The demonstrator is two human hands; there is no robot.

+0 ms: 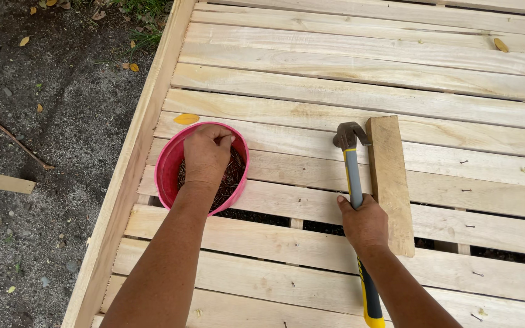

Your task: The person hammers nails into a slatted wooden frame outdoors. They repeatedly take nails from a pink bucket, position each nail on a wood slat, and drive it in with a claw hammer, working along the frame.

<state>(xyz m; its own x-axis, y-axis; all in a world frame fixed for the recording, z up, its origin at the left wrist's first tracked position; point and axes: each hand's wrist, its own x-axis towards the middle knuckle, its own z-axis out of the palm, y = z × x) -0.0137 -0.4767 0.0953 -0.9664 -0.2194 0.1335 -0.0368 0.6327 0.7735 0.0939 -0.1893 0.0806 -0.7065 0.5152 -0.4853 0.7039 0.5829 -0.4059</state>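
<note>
My left hand [206,152] reaches into a pink bowl [168,167] full of dark nails [233,176], fingers bent down among them; whether it grips any nail is hidden. My right hand [364,222] is closed around the grey and yellow handle of a claw hammer [351,143], whose head rests on the wooden slats. A short loose wooden block [390,182] lies just right of the hammer, touching my right hand. Both rest on a platform of pale wooden slats [360,73].
Several nails stick up from the slats at the right [464,162]. Gaps between slats show dark ground. The platform's left edge board [135,158] borders gravelly ground with leaves, a stick and a wood scrap [1,181]. A yellow leaf [186,118] lies beside the bowl.
</note>
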